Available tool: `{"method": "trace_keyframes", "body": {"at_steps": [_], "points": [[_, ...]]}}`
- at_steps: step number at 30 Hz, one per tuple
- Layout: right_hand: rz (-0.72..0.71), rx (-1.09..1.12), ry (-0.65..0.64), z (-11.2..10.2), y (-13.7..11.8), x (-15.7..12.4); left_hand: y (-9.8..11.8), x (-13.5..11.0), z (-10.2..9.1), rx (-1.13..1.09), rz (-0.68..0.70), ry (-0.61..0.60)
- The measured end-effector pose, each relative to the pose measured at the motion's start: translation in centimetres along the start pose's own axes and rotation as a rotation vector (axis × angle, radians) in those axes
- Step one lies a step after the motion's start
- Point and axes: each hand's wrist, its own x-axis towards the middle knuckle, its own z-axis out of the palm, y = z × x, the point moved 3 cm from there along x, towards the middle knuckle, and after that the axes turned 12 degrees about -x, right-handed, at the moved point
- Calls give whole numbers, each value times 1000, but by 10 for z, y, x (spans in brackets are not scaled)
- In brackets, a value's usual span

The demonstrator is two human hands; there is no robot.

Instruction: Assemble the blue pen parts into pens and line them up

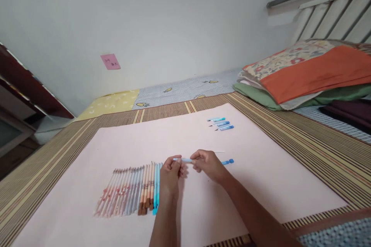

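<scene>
Between my hands is a light blue pen barrel (186,160), lying nearly level above the pale pink sheet (255,185). My left hand (171,170) pinches its left end, and my right hand (206,164) grips the right end with bent fingers. Just beyond my right hand lies a thin white stick (219,151), which looks like a pen refill. A blue pen part (228,161) shows partly behind my right wrist. Left of my left hand runs a row of several pens: clear ones with red marks (116,193), peach and brown ones (147,189) and bright blue ones (155,185).
Several blue pens (223,124) with dark tips lie near the sheet's far right. A striped mat (269,131) surrounds the sheet. Folded orange and floral bedding (315,69) is piled at the right, below a radiator (333,15). A pink note (110,61) is on the wall.
</scene>
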Motion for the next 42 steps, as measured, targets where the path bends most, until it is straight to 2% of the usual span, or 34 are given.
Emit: {"method": "trace_keyframes", "body": {"at_steps": [2,5,8,11,13,16,20,23,29,32,35,37,38,40,42], "points": [[66,224,18,10,2,1,8,-2,0,113,95,-15],[63,585,-72,22,-2,-1,20,-11,7,345,196,-125],[118,747,-101,27,-2,-4,28,-20,15,498,260,-211],[228,808,-62,24,1,-6,31,-22,14,506,267,-194],[254,828,-41,21,0,-7,30,-20,11,461,249,-151],[257,836,-46,16,-5,-9,29,-16,7,367,220,-98],[251,812,-58,14,-13,-11,24,-13,5,233,168,-88],[218,766,-43,16,-15,-11,17,-11,6,103,79,-92],[79,496,42,21,-19,-16,1,-12,11,-154,-162,-77],[-27,322,57,15,-30,-21,0,-14,13,-335,-280,-38],[-164,112,126,-13,-42,-22,1,-17,16,-642,-456,4],[-218,-170,262,-42,-44,-21,3,-17,18,-828,-525,13],[-213,-380,323,-56,-43,-20,4,-18,18,-883,-536,17],[-99,-749,388,-78,-32,-17,5,-18,19,-914,-541,27],[5,-1002,356,-90,-18,-11,4,-18,21,-898,-545,29]]}}
